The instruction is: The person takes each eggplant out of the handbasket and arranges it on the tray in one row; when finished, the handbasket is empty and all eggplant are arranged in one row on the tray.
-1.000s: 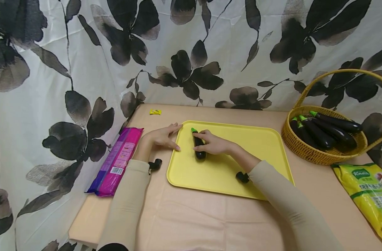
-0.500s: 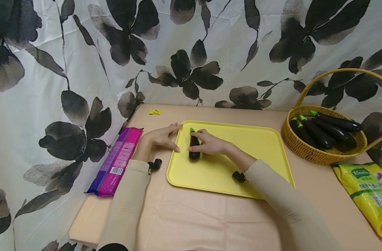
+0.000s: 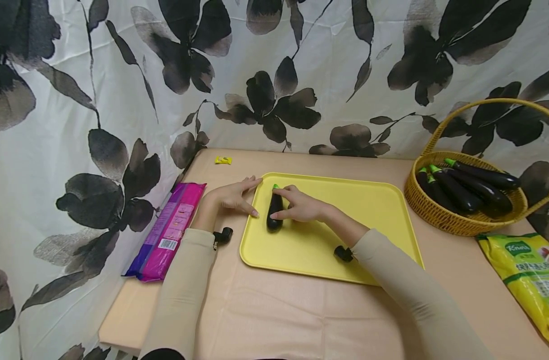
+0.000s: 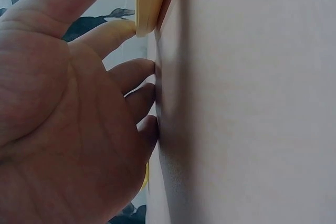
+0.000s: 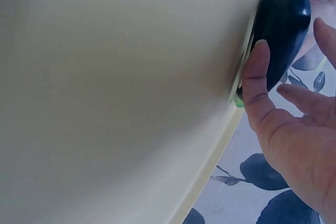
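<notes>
A dark eggplant [image 3: 274, 205] with a green tip lies near the left end of the yellow tray [image 3: 328, 245], its lower end tilted left. My right hand [image 3: 303, 206] is just right of it, with thumb and index finger extended over its side. In the right wrist view the fingers [image 5: 256, 74] look loosely spread beside the eggplant [image 5: 286, 19]; whether they touch it, I cannot tell. My left hand [image 3: 232, 196] is spread at the tray's left rim, thumb and index finger at the edge. In the left wrist view, its other fingertips touch the tabletop.
A wicker basket [image 3: 450, 227] with several eggplants stands to the right, above a yellow Knorr bag [image 3: 526, 280]. On the left lies a pink and purple package [image 3: 175, 230]. A small yellow packet [image 3: 223, 160] sits at the back of the table. Floral cloth hangs behind.
My right hand and the eggplant have moved slightly left on the tray. The eggplant's lower end has since swung further left, out from the fingers. The left hand has stayed put.
</notes>
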Tool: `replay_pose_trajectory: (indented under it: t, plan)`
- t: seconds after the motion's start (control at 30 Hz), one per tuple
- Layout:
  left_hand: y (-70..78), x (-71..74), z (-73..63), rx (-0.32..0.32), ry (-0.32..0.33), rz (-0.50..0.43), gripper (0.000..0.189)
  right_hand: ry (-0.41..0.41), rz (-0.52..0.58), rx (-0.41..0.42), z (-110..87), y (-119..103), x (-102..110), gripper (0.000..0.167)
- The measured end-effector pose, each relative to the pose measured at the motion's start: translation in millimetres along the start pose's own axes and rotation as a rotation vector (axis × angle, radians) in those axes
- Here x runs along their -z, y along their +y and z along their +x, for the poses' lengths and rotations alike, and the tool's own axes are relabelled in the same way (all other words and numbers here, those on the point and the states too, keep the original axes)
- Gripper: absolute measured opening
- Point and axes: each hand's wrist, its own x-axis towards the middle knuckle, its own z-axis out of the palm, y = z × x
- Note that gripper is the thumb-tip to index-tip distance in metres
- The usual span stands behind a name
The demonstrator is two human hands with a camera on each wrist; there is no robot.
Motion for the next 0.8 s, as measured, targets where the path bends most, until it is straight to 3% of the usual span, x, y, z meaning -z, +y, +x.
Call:
replay_pose_trajectory:
  t: [0.2,0.37,0.6,0.8]
  plan:
    - [1.4,-0.1,0.8,0.0,0.0,-0.012,0.125,0.021,0.054,0.001,-7.7,3.3,6.4,0.088]
    - [1.4,-0.7,1.4,-0.008,0.003,-0.016,0.125,0.1,0.032,0.053,-24.4,3.9,21.5,0.085]
    - [0.5,-0.2,0.1,-0.025,0.004,-0.003,0.125,0.284,-0.042,0.146,-70.2,-3.4,54.6,0.075]
    - [-1.1,0.4,-0.3,-0.015,0.002,0.018,0.126,0.455,-0.055,0.164,-113.8,-2.4,78.3,0.067]
